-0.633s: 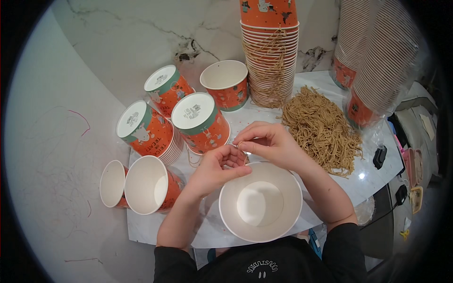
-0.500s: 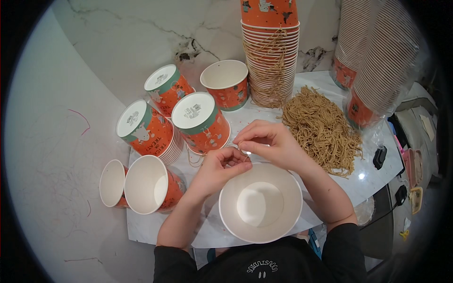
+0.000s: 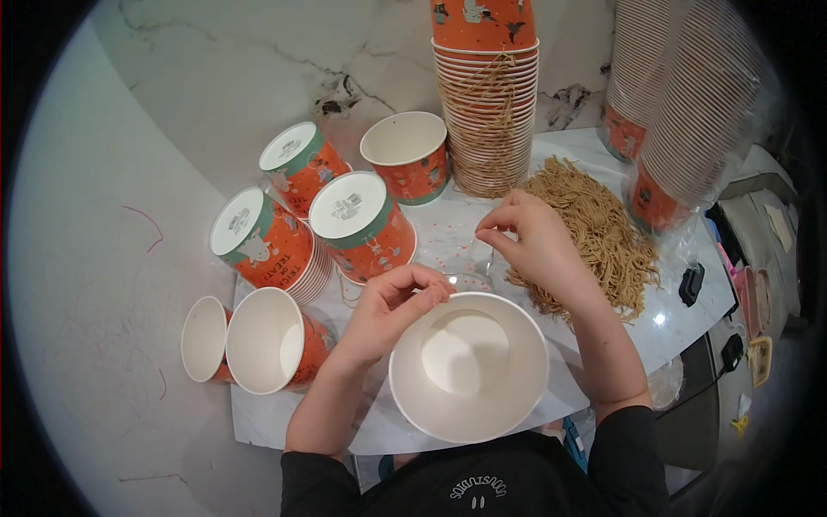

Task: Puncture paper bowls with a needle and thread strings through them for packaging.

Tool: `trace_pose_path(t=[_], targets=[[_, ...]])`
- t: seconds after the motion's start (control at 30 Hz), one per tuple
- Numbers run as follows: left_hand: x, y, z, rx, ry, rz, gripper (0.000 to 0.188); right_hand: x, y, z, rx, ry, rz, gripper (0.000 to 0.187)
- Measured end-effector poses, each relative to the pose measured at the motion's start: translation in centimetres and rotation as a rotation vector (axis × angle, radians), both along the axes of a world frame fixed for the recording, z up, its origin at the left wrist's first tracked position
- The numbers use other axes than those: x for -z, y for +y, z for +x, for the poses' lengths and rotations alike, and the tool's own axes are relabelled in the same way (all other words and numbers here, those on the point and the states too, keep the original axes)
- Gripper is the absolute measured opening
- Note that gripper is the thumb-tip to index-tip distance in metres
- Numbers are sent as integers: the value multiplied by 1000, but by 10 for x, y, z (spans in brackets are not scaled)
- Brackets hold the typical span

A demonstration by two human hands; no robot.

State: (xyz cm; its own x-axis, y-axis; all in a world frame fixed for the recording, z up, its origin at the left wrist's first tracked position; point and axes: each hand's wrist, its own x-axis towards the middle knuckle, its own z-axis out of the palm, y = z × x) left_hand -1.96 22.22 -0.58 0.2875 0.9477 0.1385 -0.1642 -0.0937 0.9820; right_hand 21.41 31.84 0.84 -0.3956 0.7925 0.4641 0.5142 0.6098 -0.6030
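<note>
A large white-lined paper bucket [image 3: 469, 409] stands before me, its open mouth facing up. At its far left rim, my left hand [image 3: 392, 310] has thumb and fingers pressed together; what they pinch is too small to make out. Beyond the bucket my right hand [image 3: 538, 241] is raised with its fingertips in a pinch. A faint thin line seems to hang below those fingertips, too fine to name. Just right of this hand lies a heap of tan cord loops [image 3: 594, 233].
Upside-down orange-and-green paper buckets [image 3: 357, 233] stand at left, with tilted ones [image 3: 267, 340] nearer me. At the back rises a tall bucket stack [image 3: 491, 112] draped with tan cords. Plastic-wrapped stacks [image 3: 698, 121] stand at right, near a small black object [image 3: 692, 284].
My hands have drawn apart: the right has moved up and right towards the cord heap, while the left stays near the rim. The bucket has shifted slightly left.
</note>
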Motion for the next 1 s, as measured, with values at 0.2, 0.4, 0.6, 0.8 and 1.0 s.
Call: trace_pose_path(t=[0.2,0.4,0.6,0.8,1.0], targets=[[6,1,-3,-49,-26,-48,19,-12,-6,-8,-69,119,-446,17],[-1,0,9,-32,39,-25,22,1,-10,-21,-345,493,-525,17],[11,-1,9,-27,-29,-129,20,-3,-17,-22,-235,318,-445,19],[15,1,8,-236,-180,-255,18,-23,-43,-19,-324,220,-399,13],[11,-2,19,-268,-305,-147,15,-7,-44,-30,-381,310,-486,25]])
